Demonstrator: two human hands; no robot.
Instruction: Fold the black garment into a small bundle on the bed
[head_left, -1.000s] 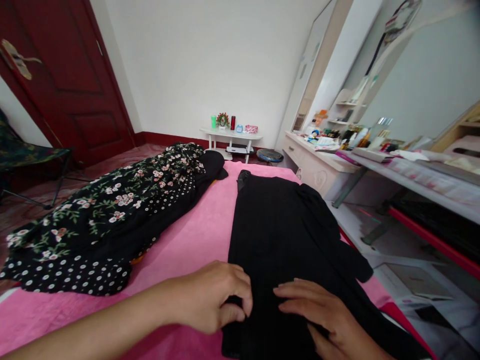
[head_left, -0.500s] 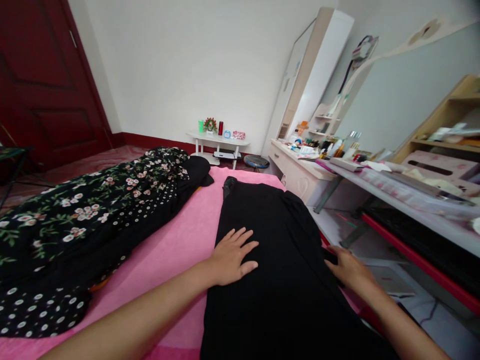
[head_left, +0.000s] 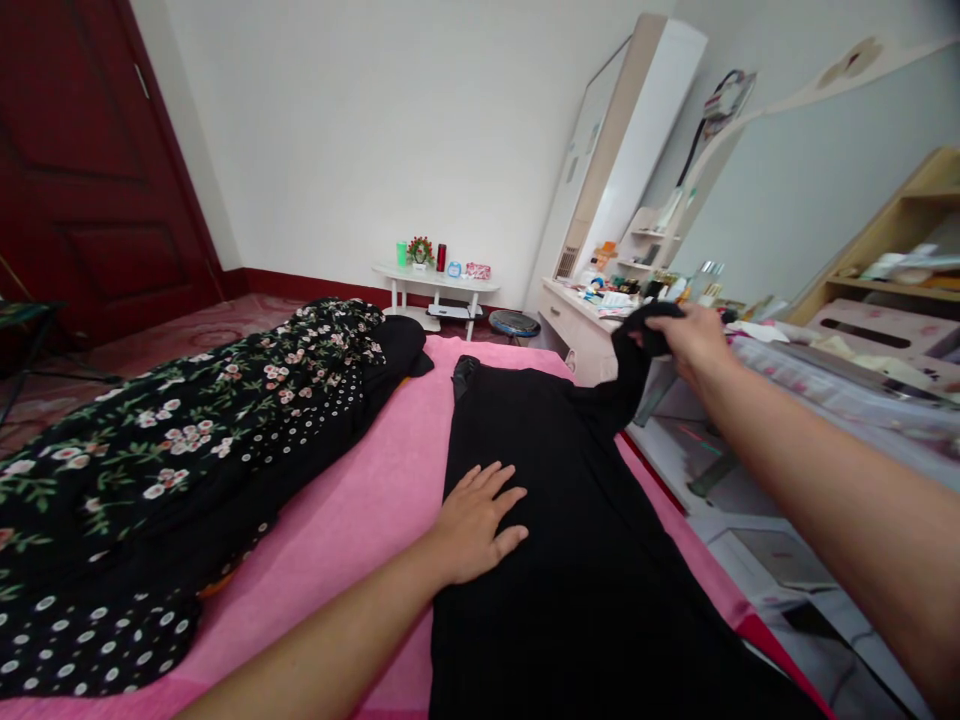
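Left hand: my left hand [head_left: 478,523] lay flat on the black garment [head_left: 555,520], fingers [head_left: 501,480] spread, pinning its left half to the pink bed cover [head_left: 360,510].
Right hand: my right hand [head_left: 694,338] was raised over the bed's right edge, fingers pinched shut on the garment's sleeve [head_left: 634,365].
Garment: it lay lengthwise on the bed, body smoothed flat, only that sleeve lifted.
Progress: by my judgement, body laid out; sleeve not folded in, no fold across the body made.
Beside it: a floral dress [head_left: 187,450] lay heaped to the left, apart.
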